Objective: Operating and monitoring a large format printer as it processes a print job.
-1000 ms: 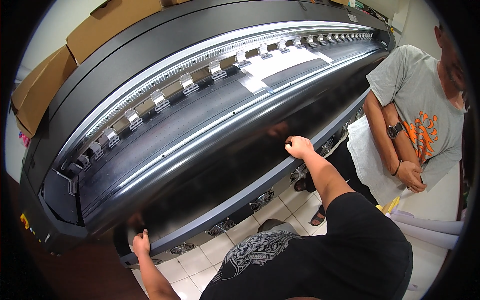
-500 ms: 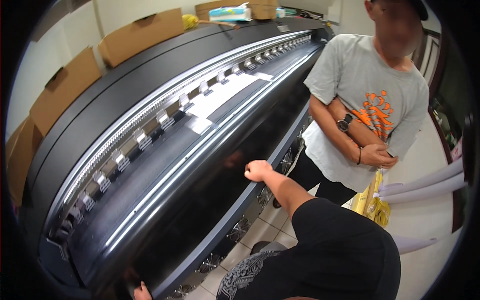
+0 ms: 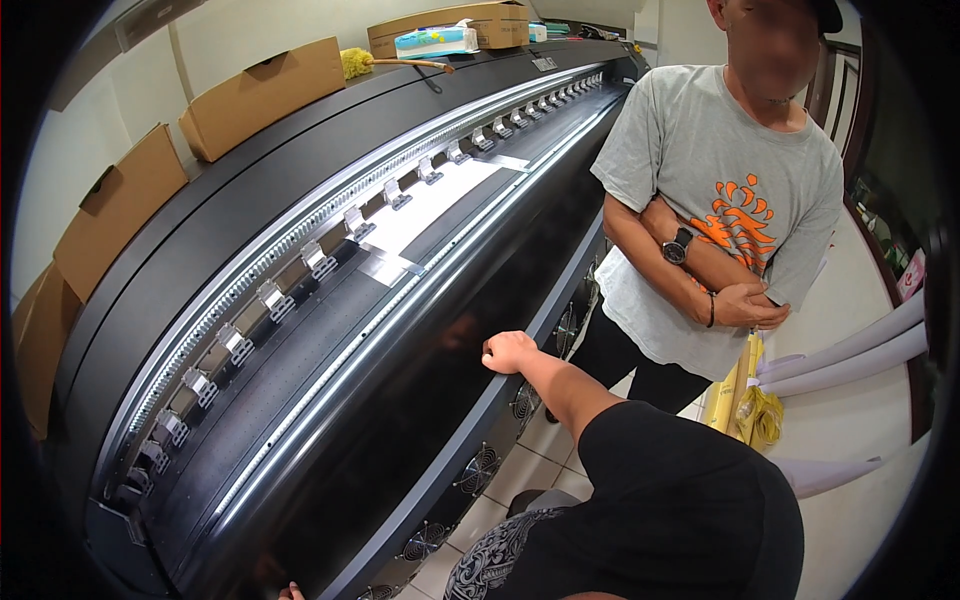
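Note:
A long black wide-format printer (image 3: 330, 480) runs diagonally across the view. My right hand (image 3: 510, 352), its fingers curled, rests on the grey bar (image 3: 455, 440) along the printer's front edge and closes over it. Only the fingertips of my left hand (image 3: 291, 593) show at the lower edge, beside the same bar's near end; the rest is cut off. White media (image 3: 435, 212) lies flat on the printer's bed, under a row of metal pinch rollers (image 3: 396, 194). A silver strip (image 3: 391, 266) covers its near edge, and another strip (image 3: 510, 162) its far edge.
A person in a grey shirt (image 3: 740, 150) stands at the right, arms folded. Cardboard boxes (image 3: 265, 95), a yellow duster (image 3: 358, 63) and a tissue pack (image 3: 437, 40) stand on or behind the printer. Round fans (image 3: 477, 470) sit below the bar. Rolls (image 3: 850, 360) lean at right.
The view has shifted slightly, and my left fingertips sit lower in it. My right hand stays on the bar. The person's arms remain folded.

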`<state>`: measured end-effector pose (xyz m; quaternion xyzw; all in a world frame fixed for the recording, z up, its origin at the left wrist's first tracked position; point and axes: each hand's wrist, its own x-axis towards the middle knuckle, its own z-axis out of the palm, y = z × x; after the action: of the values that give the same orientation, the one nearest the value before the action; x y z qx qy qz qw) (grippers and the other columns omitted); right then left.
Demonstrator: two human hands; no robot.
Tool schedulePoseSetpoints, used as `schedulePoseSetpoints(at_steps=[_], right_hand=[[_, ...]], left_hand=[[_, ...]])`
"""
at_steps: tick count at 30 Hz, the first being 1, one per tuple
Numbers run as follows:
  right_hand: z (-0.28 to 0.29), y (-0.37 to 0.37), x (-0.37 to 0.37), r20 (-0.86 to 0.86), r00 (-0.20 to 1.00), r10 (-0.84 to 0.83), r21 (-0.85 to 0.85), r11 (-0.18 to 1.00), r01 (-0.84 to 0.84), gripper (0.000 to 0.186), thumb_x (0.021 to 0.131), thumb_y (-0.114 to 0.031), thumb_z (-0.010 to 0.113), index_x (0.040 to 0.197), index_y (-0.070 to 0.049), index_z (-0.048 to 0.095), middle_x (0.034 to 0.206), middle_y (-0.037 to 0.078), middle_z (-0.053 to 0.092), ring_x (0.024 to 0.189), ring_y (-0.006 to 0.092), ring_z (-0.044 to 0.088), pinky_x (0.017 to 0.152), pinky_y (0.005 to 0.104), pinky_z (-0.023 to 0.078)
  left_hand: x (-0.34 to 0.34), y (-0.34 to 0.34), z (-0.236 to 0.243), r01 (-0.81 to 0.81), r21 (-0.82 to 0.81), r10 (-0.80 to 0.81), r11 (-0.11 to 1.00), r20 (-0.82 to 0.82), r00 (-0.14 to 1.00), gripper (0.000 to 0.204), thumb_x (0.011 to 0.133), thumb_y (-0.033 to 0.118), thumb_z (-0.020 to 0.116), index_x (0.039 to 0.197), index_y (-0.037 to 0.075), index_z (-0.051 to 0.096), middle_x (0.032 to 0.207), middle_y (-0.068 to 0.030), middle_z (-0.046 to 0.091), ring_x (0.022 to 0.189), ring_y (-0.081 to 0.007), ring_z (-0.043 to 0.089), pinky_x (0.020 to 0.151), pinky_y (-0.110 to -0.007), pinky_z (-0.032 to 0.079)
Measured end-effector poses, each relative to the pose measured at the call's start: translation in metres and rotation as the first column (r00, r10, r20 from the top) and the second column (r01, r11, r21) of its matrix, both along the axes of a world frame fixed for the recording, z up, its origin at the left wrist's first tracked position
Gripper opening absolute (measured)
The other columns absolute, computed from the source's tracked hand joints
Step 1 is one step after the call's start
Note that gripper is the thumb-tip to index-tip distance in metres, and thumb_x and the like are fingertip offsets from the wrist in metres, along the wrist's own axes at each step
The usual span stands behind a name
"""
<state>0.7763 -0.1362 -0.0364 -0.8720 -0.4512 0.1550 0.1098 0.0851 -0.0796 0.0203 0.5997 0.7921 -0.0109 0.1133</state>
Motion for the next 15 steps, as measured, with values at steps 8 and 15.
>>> schedulePoseSetpoints(at_steps=[8,15], right_hand=[[0.004,0.004,-0.01,0.0,1.0,0.015,-0.047,0.999,-0.015,0.04,0.082,-0.036,0.055,0.112,-0.02,0.077,0.116,0.013,0.073,0.114,0.0335,0.067,0.101,0.0453,0.052],[0.0,0.0,0.0,0.047,0.998,-0.035,0.013,0.999,0.034,0.034,0.084,-0.033,0.057,0.106,-0.019,0.078,0.111,0.013,0.074,0.108,0.0327,0.069,0.098,0.0454,0.053]], left_hand=[[-0.019,0.001,-0.014,-0.07,-0.105,0.07,0.992,-0.003,0.998,0.057,0.097,0.057,0.054,0.112,0.006,0.076,0.117,-0.0214,0.071,0.11,-0.0384,0.066,0.095,-0.046,0.05],[-0.054,0.034,-0.077,-0.044,0.041,0.044,0.998,0.022,0.999,0.05,0.096,0.052,0.057,0.094,0.008,0.08,0.101,-0.022,0.074,0.104,-0.0402,0.068,0.089,-0.049,0.051]])
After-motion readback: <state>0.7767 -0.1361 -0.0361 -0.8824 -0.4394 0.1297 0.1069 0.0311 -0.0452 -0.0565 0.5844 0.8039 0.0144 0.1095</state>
